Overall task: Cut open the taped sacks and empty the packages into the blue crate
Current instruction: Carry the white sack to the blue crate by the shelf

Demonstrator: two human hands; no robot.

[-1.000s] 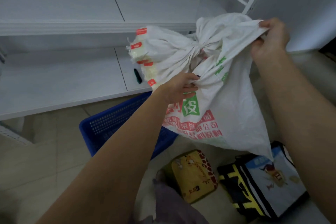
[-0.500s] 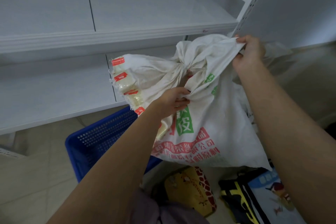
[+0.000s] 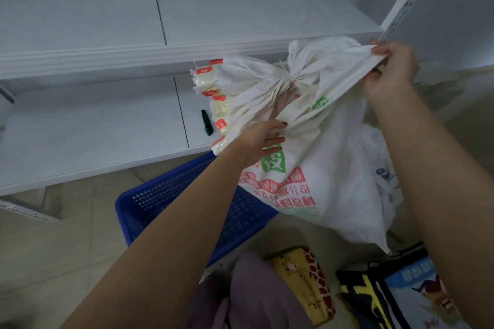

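Both hands have carried the white woven sack (image 3: 334, 168) a little to the right since half a second ago, and a small black-and-green cutter (image 3: 206, 122) has come back into sight beside it. Nearest, by the person's purple clothing (image 3: 256, 291), a yellow giraffe-patterned bag (image 3: 302, 283) and a black-and-yellow bag with a blue printed panel (image 3: 387, 294) lie on the tiled floor. Beyond them stands the blue perforated plastic crate (image 3: 165, 195), with the sack, printed in green and red, hanging in front of its right side. The left hand (image 3: 260, 143) grips a fold in the sack's middle, fingers curled into the cloth. The right hand (image 3: 391, 72) pinches the sack's upper edge and holds it stretched taut. The sack's taped end with red labels (image 3: 219, 104) points left, over the lower white shelf (image 3: 93, 136), where the cutter lies. An upper white shelf (image 3: 240, 8) runs behind.
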